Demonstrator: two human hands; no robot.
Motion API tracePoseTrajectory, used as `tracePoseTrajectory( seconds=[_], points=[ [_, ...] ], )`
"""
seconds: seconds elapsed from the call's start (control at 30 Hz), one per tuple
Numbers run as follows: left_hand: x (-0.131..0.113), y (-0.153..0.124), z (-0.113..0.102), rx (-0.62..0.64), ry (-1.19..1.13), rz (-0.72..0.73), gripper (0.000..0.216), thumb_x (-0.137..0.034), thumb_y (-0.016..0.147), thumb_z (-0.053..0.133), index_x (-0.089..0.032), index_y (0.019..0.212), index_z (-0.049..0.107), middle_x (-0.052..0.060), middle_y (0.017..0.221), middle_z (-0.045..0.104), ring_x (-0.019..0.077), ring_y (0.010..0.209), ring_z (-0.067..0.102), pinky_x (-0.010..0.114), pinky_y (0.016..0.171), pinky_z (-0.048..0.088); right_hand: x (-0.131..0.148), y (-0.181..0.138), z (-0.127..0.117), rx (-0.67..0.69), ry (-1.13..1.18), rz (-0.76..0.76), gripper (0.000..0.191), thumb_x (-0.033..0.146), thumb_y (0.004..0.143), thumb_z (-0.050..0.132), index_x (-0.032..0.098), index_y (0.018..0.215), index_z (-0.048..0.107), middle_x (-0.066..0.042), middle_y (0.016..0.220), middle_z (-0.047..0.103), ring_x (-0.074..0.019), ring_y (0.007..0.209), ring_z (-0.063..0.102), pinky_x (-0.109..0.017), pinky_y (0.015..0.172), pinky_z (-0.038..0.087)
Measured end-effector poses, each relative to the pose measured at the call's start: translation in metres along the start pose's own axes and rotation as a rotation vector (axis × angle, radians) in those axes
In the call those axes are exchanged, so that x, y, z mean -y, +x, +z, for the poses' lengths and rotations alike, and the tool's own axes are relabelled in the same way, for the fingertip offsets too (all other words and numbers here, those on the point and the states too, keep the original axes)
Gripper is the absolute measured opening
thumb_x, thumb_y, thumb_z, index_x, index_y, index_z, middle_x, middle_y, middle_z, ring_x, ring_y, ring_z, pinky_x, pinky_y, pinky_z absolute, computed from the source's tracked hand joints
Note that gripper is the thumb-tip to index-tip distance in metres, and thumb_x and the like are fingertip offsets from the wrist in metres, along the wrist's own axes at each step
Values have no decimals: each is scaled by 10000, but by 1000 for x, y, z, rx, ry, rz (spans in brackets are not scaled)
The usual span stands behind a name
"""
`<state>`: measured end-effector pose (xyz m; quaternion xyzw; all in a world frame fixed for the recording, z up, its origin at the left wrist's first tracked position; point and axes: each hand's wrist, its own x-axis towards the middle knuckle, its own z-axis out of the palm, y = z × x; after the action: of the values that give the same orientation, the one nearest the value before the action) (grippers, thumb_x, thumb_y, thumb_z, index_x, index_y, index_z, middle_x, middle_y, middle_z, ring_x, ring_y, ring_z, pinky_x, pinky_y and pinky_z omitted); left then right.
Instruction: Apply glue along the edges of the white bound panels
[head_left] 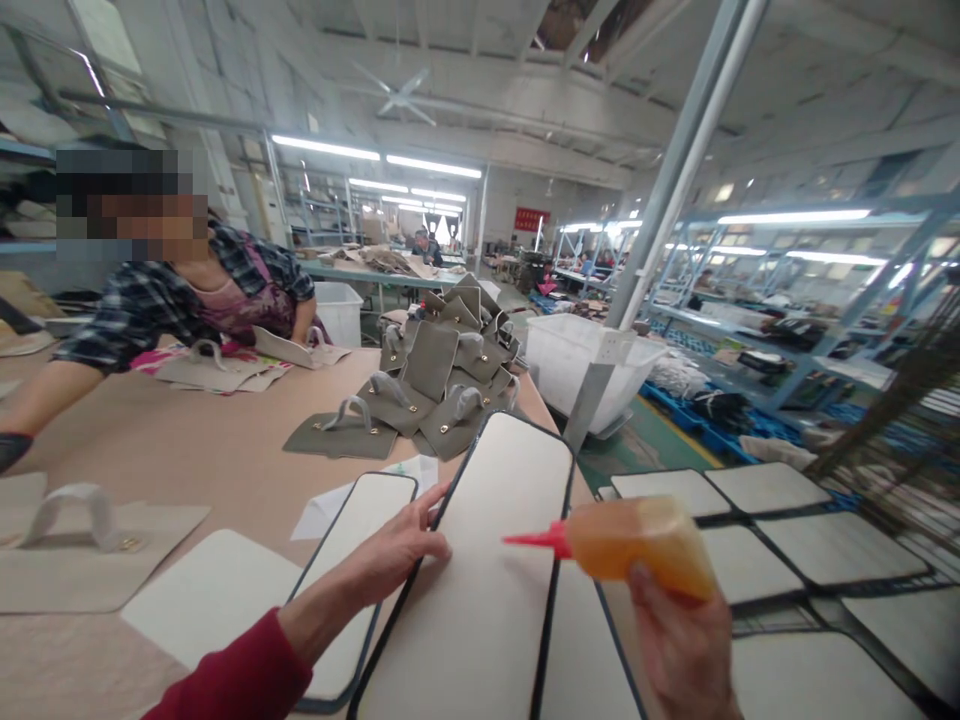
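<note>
By the right edge of the tan tabletop (pixel 247 440), the left hand (pixel 397 548), half closed, holds the left rim of a dark-edged white panel (pixel 487 570), thumb over its face. The right hand (pixel 686 640) is wrapped round a squeeze bottle (pixel 641 540) of amber liquid (its red nozzle (pixel 536 540) hangs above the panel). Grey handled flaps (pixel 431 365) heap toward the far right corner; a co-worker's plaid sleeve (pixel 112 315) reaches over the left side. Tube lights (pixel 433 166) and a ceiling fan (pixel 405 97) hang overhead.

Rm on tbl (pixel 225 435) L; pole (pixel 598 385) blks fwd-R.
</note>
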<state>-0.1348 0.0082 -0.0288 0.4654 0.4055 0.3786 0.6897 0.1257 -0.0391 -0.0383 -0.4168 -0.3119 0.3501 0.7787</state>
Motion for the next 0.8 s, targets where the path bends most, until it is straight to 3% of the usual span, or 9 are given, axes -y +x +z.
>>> tracePoseTrajectory(
  seconds=[0.07,0.17,0.23,0.37,0.47,0.53,0.63,0.73,0.8],
  points=[
    [-6,-7,3,7,31,7,846,-11,555,550,-263,1354,435,37,1136,641,230,1044,569,301,842,478,10,30,6,-124,73,-86,515,241,481,860,200,951,652,-16,911,677,-167,842,633,-282,762,541],
    [-11,-14,7,43,13,36,851,-15,563,542,-276,1364,423,33,1148,637,239,1032,576,316,834,485,13,46,6,-156,92,-121,484,252,483,856,198,922,659,-12,911,676,-160,832,627,-292,782,535],
    [-10,-14,7,51,-26,46,857,-16,563,533,-277,1370,412,36,1132,643,242,999,592,321,802,496,5,30,-2,-88,44,-44,485,277,503,847,192,942,658,-37,938,681,-192,858,635,-322,798,534],
    [-5,-10,3,-27,-60,39,873,-11,542,532,-255,1371,408,45,1089,660,236,960,607,296,746,503,-12,-20,-18,172,-72,136,589,339,560,813,169,1091,624,-125,1001,677,-296,872,651,-415,761,550],
    [-7,-16,3,-40,-23,50,884,-10,542,532,-258,1380,396,50,1094,658,245,967,603,300,721,509,-4,-18,-10,118,-30,87,595,313,542,828,175,1082,621,-97,967,679,-257,847,649,-372,752,550],
    [-10,-23,6,-21,27,51,875,-9,548,537,-258,1377,408,49,1108,653,247,985,596,307,746,509,7,3,4,2,43,-27,536,273,523,840,181,1009,634,-50,935,671,-202,855,633,-336,803,532],
    [-14,-32,13,14,65,49,847,-10,554,541,-261,1357,443,41,1130,643,240,1001,590,312,799,501,15,27,19,-56,107,-147,550,252,500,848,189,996,620,-21,945,656,-175,856,615,-348,844,517],
    [-13,-31,14,10,37,44,851,-13,548,537,-272,1353,444,38,1113,649,246,982,599,319,777,505,4,12,14,11,68,-73,588,254,500,849,179,1034,614,-42,975,660,-188,861,622,-322,800,531],
    [-11,-27,11,-11,21,36,857,-10,540,536,-267,1352,440,40,1089,660,247,975,601,308,755,504,-7,-14,4,157,8,34,574,266,527,837,172,1048,615,-70,965,673,-213,836,639,-309,730,548]
  ],
)
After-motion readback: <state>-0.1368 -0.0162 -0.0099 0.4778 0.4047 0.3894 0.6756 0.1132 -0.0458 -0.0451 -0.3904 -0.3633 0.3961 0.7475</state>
